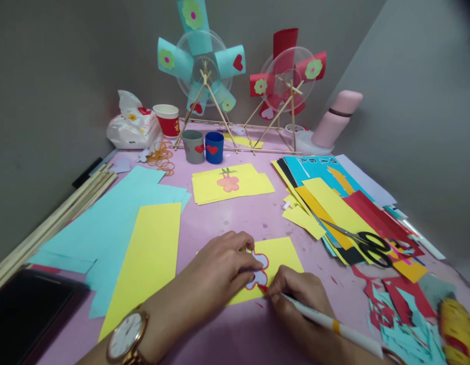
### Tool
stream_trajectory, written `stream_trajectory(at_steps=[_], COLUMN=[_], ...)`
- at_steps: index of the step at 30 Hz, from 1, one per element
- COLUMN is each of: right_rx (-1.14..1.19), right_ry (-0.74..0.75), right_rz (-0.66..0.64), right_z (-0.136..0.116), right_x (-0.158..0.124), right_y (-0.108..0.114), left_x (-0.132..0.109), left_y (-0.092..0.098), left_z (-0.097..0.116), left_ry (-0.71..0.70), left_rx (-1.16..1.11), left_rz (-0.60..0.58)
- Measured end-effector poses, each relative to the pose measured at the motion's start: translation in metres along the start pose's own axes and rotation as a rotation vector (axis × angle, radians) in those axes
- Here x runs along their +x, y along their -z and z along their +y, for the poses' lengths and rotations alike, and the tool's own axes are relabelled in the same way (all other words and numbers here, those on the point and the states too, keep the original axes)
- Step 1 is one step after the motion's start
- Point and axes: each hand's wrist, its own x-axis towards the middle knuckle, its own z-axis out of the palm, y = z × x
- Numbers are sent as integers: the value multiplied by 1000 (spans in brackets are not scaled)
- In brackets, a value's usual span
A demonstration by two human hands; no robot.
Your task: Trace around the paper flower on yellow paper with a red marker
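Resting near scissors, right hand grips marker; loose left hand presses flower cutout.

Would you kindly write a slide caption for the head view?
The left hand steadies a pale flower cutout on yellow paper while the right hand holds a marker at its red outline.

light-blue wheel, red wheel — 2 wheels | grey cup, blue cup — 2 small cups | paper cup: 1 | pink bottle: 1 | scissors: 1 pair | marker: 1 | wristwatch: 1 | tissue pack: 1
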Motion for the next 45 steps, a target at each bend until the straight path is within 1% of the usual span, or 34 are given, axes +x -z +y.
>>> stream_trajectory(at_steps=[6, 14, 17, 21, 26, 30, 37, 45], right_rx=[-25, -43, -25, 0, 23, 44, 35, -29], right_ry=[-8, -85, -95, -69, -138, -68, -83, -64], right_rz=[-20, -95, -77, -37, -32, -23, -66, -56], right_z=[2, 5, 4, 4, 4, 2, 1, 2], right_x=[-1, -4, -4, -2, -3, -2, 2, 1], right_y=[-2, -2, -3, 0, 5, 4, 1, -1], left_x=[1, 2, 2, 1, 1, 0, 2, 1], left_y=[1, 1, 2, 2, 0, 1, 3, 1], left_z=[1, 1, 2, 3, 0, 3, 3, 3], left_ry=[-2, -5, 2, 9, 5, 5, 4, 9], left_rx=[-3, -7, -2, 2, -3, -4, -5, 4], left_rz=[-7, -3, 6, -4, 0, -6, -3, -11])
